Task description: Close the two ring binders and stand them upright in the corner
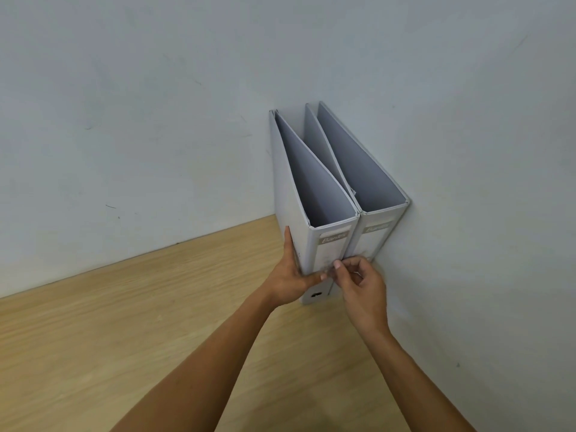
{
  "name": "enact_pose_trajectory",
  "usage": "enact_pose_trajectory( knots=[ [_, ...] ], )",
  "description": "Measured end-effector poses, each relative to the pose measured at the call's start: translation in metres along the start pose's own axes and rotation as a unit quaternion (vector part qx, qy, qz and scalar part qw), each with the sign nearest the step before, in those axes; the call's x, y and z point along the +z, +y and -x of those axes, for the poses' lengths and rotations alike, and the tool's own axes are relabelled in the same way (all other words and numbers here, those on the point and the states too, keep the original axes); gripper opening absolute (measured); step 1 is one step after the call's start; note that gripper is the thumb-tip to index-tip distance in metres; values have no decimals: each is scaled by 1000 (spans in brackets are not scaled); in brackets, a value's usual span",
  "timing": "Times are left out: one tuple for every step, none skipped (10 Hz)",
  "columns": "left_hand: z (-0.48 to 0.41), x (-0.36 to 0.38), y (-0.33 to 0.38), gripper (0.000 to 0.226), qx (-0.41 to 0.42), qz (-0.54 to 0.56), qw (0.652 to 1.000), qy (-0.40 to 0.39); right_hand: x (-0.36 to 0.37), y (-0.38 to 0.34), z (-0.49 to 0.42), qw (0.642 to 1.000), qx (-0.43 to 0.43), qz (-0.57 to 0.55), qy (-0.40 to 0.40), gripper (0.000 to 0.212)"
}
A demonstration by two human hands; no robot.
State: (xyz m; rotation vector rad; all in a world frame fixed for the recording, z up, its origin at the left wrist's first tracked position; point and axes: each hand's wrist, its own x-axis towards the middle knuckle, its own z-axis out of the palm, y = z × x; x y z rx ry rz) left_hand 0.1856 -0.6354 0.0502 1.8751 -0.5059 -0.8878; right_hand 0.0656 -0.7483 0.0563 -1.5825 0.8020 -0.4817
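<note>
Two grey ring binders stand upright side by side in the corner, spines towards me. The left binder (330, 244) has its cover closed, and so does the right binder (374, 235), which rests against the right wall. My left hand (291, 275) grips the left binder's lower spine, fingers flat on its left cover and thumb across the front. My right hand (361, 285) is loosely curled, its fingertips touching the lower spines where the two binders meet.
The binders stand on a light wooden table (140, 332). A pale grey wall (156, 120) runs along its back and another wall (483, 213) along its right side.
</note>
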Motion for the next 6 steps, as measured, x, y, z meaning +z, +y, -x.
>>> enact_pose_trajectory(
  knots=[
    [3,-2,1,131,-13,-14,1000,25,-1,-2,0,1000,14,-9,-8,18],
    [8,-7,1,126,-25,-29,998,40,-4,-4,-1,999,26,-3,-22,25],
    [16,-11,1,116,-30,-36,998,44,-5,-8,0,999,32,7,-39,25],
    [28,-16,7,104,-28,-43,997,49,-6,-17,3,998,45,6,-52,31],
    [43,-28,9,94,-14,-35,998,51,-7,-24,10,997,46,-9,-58,27],
    [60,-42,9,83,-9,-21,997,67,-8,-30,19,997,63,6,-46,27]
  ],
)
